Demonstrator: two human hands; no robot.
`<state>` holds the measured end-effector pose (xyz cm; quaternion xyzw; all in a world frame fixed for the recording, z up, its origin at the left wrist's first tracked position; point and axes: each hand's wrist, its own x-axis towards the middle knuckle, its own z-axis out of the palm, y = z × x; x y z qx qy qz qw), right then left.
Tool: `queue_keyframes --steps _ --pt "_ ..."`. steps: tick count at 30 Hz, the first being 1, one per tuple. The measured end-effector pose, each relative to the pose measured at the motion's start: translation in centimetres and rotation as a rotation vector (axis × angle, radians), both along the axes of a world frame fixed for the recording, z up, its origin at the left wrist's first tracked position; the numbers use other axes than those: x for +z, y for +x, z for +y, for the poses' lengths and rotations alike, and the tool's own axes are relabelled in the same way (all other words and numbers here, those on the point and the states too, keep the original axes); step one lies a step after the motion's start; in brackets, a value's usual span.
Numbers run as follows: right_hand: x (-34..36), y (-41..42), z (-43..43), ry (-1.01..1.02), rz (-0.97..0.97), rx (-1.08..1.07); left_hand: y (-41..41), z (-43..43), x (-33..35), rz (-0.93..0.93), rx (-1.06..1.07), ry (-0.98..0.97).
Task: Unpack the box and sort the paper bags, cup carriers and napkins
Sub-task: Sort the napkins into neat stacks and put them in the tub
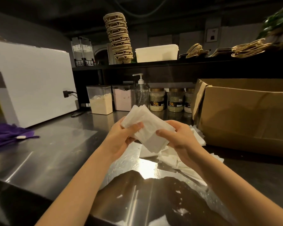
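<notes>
left hand [121, 136]: grips the left end of the napkin stack [147, 128], thumb on top
right hand [176, 137]: grips the stack's right end, thumb across the front
napkin stack: held tilted above the steel counter [59, 152]
loose napkins [178, 160]: lying on the counter under the hands, beside the box
cardboard box [245, 116]: open, right side of the counter (inside not visible)
cup carriers [119, 38]: tall stack on the upper shelf [153, 64]
paper bags [250, 48]: lying flat on the shelf, right end
</notes>
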<state>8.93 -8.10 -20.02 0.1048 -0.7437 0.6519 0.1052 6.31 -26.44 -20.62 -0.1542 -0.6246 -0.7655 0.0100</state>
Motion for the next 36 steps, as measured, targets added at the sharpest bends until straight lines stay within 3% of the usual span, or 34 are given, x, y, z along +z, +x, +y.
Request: queue_keyframes --steps 3,7,14,24,36 --pt "-0.3 0.3 -0.4 0.077 0.056 0.053 1.8 -2.2 -1.4 0.05 0.085 -0.214" --pt "-1.6 0.6 -1.2 0.229 0.106 0.115 2.9 -4.2 -3.6 -0.039 0.093 -0.256" --pt "-3.4 0.8 -2.0 0.366 -0.114 0.233 3.1 -4.2 -4.3 -0.053 0.025 -0.317" --pt "-3.7 0.6 -2.6 0.255 -0.045 0.218 3.7 -4.2 -3.8 -0.011 0.03 -0.28" --pt "-3.9 1.2 -3.7 0.201 -0.052 0.202 3.7 -3.7 -4.3 0.055 0.004 -0.51"
